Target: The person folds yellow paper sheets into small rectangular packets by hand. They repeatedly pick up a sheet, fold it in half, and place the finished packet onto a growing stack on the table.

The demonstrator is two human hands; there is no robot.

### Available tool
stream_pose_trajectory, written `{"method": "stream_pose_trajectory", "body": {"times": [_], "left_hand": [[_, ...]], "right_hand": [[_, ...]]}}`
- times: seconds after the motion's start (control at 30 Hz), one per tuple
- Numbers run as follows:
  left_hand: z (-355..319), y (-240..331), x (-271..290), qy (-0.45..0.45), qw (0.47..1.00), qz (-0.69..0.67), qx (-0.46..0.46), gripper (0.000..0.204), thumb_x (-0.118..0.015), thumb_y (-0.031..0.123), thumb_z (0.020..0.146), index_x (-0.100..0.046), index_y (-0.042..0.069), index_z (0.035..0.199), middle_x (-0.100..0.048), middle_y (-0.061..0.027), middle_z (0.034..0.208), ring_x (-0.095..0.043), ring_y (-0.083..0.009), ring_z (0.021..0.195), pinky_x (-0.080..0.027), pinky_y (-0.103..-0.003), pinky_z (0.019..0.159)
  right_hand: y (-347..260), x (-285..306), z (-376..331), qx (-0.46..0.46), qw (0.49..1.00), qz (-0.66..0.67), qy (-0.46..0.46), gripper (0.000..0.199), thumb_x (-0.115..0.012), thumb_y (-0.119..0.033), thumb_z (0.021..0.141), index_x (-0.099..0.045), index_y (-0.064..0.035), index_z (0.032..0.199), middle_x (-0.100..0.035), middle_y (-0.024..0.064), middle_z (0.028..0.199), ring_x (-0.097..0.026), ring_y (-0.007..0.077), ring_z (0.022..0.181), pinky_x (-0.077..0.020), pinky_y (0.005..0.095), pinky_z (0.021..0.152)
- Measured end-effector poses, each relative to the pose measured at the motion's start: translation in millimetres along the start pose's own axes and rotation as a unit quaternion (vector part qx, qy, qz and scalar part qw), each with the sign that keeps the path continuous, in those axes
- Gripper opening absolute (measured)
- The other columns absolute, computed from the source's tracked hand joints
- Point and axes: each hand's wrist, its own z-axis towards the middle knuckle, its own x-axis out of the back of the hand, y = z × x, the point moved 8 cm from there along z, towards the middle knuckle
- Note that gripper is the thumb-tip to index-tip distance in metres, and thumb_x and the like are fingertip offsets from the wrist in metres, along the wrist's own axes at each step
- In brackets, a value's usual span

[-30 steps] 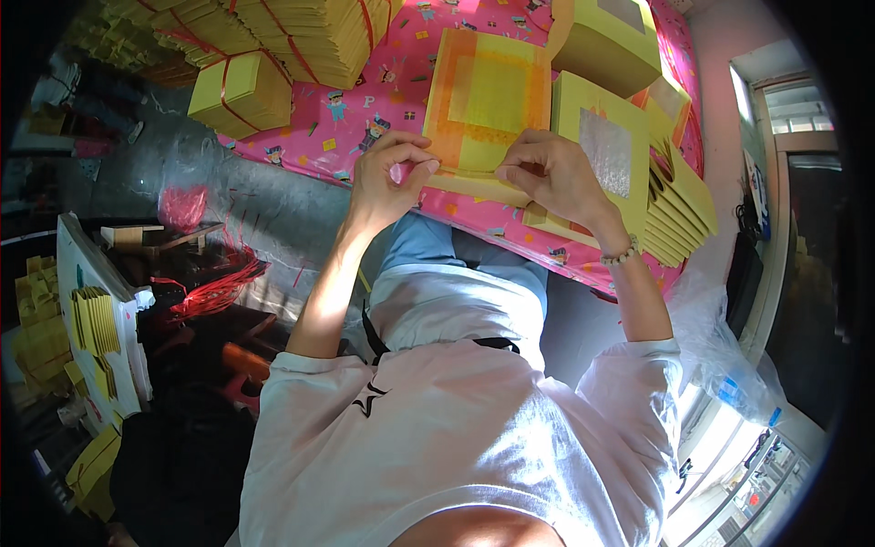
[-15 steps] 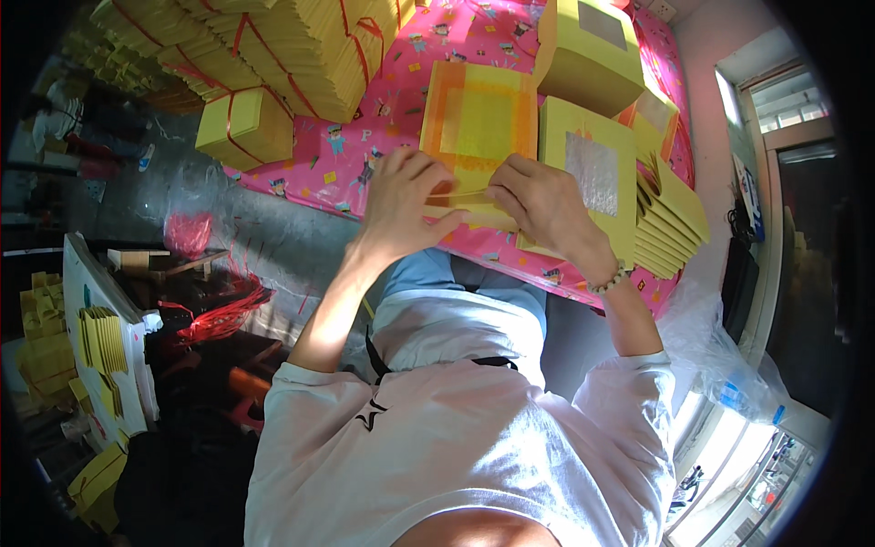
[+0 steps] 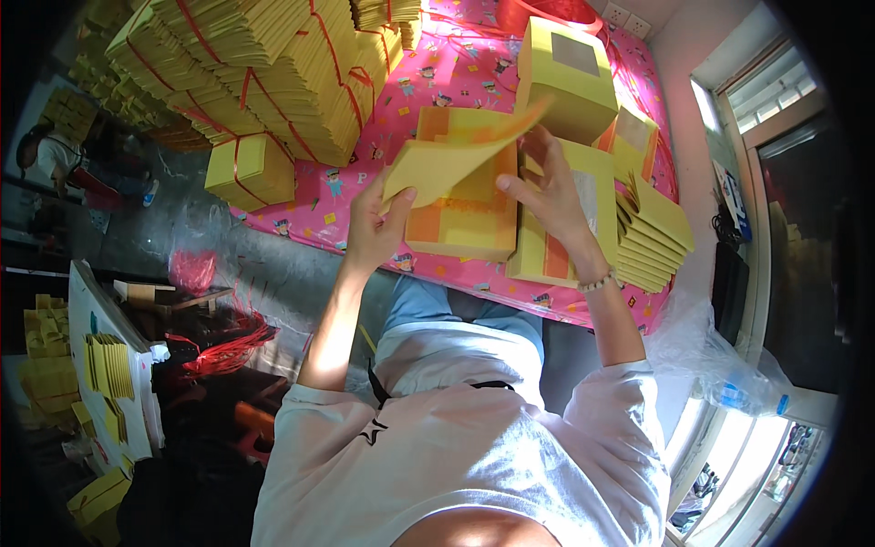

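My left hand [image 3: 375, 226] pinches the near left end of a folded yellow paper [image 3: 447, 164], thumb on top. The paper is raised and tilted, its orange-edged far end pointing up to the right. Beside that end is my right hand [image 3: 558, 196], thumb and fingers spread, with nothing plainly gripped; whether its fingertips touch the paper is unclear. Below both hands lies a thick stack of yellow paper [image 3: 460, 239] with an orange and gold patch, partly hidden by the raised paper. Another yellow stack with a silver patch [image 3: 583, 196] sits partly behind my right hand.
Tall red-tied bundles of yellow paper [image 3: 273, 82] fill the pink-covered table's [image 3: 351, 196] left back. A yellow block [image 3: 570, 77], a fanned stack [image 3: 656, 232] and a red coil [image 3: 556, 11] stand at the right. Left, a person [image 3: 73, 164] and red strings [image 3: 228, 342] are beyond the table.
Both hands were together low over the stack; now they are farther apart. The left hand has lifted a folded yellow paper off the stack, and the right hand has opened. The view has shifted slightly.
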Motion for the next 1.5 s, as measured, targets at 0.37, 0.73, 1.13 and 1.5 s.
{"method": "stream_pose_trajectory", "body": {"times": [0.37,0.73,1.13,1.5], "left_hand": [[-5,-52,-29,-0.056,0.986,-0.138,0.069,0.029,-0.054,0.01,0.096,-0.052,0.001,0.123,-0.061,-0.0042,0.114,-0.054,-0.0102,0.109,-0.043,-0.027,0.091],[20,-4,-39,-0.022,0.998,0.006,-0.066,0.056,-0.057,-0.005,0.085,-0.032,0.002,0.134,-0.046,-0.0117,0.124,-0.044,-0.0172,0.121,-0.035,-0.031,0.103],[29,-24,-50,-0.049,0.997,-0.049,-0.018,0.044,-0.057,-0.004,0.085,-0.042,0.0,0.125,-0.056,-0.0096,0.113,-0.053,-0.0142,0.108,-0.042,-0.03,0.095],[34,-17,-63,-0.093,0.956,-0.182,0.21,0.049,-0.061,0.005,0.086,-0.041,0.003,0.131,-0.054,-0.009,0.126,-0.052,-0.0153,0.119,-0.042,-0.029,0.098]], "right_hand": [[-11,-45,-8,0.031,0.982,0.065,-0.173,0.086,-0.082,-0.013,0.072,-0.032,-0.0018,0.141,-0.05,0.0096,0.133,-0.046,0.0172,0.124,-0.0376,0.0332,0.105],[-16,-39,-5,0.044,0.988,0.051,-0.14,0.061,-0.077,-0.011,0.076,-0.048,-0.0001,0.129,-0.06,0.0074,0.12,-0.054,0.0141,0.113,-0.0444,0.0307,0.096],[6,-25,-1,0.053,0.993,0.022,-0.101,0.053,-0.075,-0.013,0.078,-0.053,0.0006,0.125,-0.063,0.008,0.115,-0.059,0.0142,0.105,-0.047,0.0292,0.092],[4,-16,3,-0.092,0.987,0.106,-0.079,0.05,-0.069,-0.018,0.085,-0.051,0.0036,0.126,-0.061,0.0115,0.117,-0.059,0.0164,0.106,-0.048,0.0295,0.09]]}}
